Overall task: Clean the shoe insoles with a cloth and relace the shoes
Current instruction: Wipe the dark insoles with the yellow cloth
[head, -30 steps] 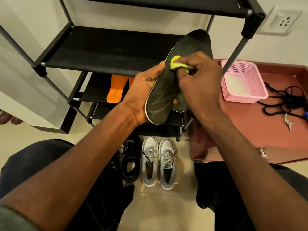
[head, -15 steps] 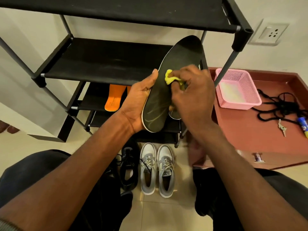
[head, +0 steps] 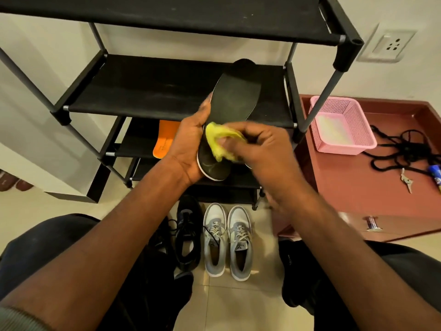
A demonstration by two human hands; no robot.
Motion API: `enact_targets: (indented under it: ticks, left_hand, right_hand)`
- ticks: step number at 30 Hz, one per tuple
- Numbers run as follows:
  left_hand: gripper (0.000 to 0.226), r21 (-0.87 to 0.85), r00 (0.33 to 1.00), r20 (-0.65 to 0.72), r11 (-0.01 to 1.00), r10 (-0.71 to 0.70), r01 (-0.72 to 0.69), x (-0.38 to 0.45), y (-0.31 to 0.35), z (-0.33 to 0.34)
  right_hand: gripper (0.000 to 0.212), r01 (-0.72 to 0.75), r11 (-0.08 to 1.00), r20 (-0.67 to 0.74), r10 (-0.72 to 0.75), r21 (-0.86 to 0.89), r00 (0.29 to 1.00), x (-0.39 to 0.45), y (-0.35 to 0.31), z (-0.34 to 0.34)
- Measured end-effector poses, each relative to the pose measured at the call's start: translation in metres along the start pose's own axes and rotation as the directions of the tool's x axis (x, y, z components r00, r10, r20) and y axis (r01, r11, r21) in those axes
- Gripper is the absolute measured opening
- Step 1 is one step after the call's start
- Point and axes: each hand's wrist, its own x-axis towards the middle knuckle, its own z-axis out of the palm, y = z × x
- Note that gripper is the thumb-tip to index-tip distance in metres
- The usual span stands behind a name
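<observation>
1. While the left hand [head: 191, 139] is gripping the black insole [head: 235, 99] along its left edge, thumb lying up the rim and palm cupping the heel end, the right hand [head: 265, 149] is pinching a crumpled yellow cloth [head: 218, 144] and pressing it onto the insole's lower half.
2. The insole is standing tilted in front of the black shoe rack [head: 167, 91], toe end pointing up and away; its face is looking dark and matte, with faint pale lines near the heel and a thin white rim around the edge.
3. An orange insole [head: 164, 139] is lying on a lower rack shelf, just left of the left hand; small print on it is too fine to read.
4. On the tiled floor below the hands, a black sneaker [head: 188, 232] with loose laces is sitting beside a pair of grey-and-white sneakers [head: 226, 240]; the tongue labels are showing a logo too small to read.
5. To the right, a reddish-brown low table [head: 372, 187] is carrying a pink perforated basket [head: 341, 125], tangled black laces [head: 403, 149] and a key [head: 405, 180].
</observation>
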Motion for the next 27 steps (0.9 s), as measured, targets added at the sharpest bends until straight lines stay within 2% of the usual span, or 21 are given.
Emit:
enact_targets:
  ticks: [3,6,11,15,21,22,25,27]
  left_hand:
    - [0.041,0.259,0.989,0.05,0.955,0.139,-0.148,-0.004,-0.001,-0.001]
    - [0.037,0.403,0.985,0.11,0.9,0.136,-0.169,-0.009,-0.003,-0.001]
    - [0.044,0.498,0.993,0.1,0.861,0.058,-0.1,-0.016,-0.005,0.007]
    - [0.026,0.543,0.987,0.136,0.827,0.083,-0.144,-0.013,-0.009,0.008]
    - [0.031,0.55,0.987,0.138,0.823,0.077,-0.142,-0.013,-0.005,0.009]
    - [0.031,0.563,0.988,0.135,0.815,0.073,-0.137,-0.013,-0.004,0.008]
    - [0.032,0.598,0.991,0.119,0.792,0.062,-0.121,-0.012,-0.003,0.006]
    - [0.033,0.62,0.991,0.127,0.776,0.045,-0.115,-0.013,-0.002,0.005]
  right_hand:
    - [0.017,-0.129,0.977,-0.177,0.159,0.171,0.971,0.011,0.002,-0.018]
    - [0.021,-0.154,0.971,-0.233,0.196,0.185,0.953,0.018,0.005,-0.03]
    - [0.02,-0.156,0.976,-0.228,0.188,0.15,0.955,0.017,0.005,-0.032]
    - [0.019,-0.132,0.98,-0.259,0.168,0.151,0.951,0.016,0.004,-0.032]
    - [0.022,-0.295,0.906,-0.187,0.36,0.303,0.914,0.02,0.01,-0.035]
    - [0.021,-0.298,0.91,-0.178,0.356,0.287,0.917,0.02,0.01,-0.035]
    - [0.019,-0.214,0.972,-0.193,0.228,0.092,0.954,0.018,0.01,-0.035]
    - [0.02,-0.164,0.984,-0.221,0.175,0.068,0.959,0.017,0.008,-0.034]
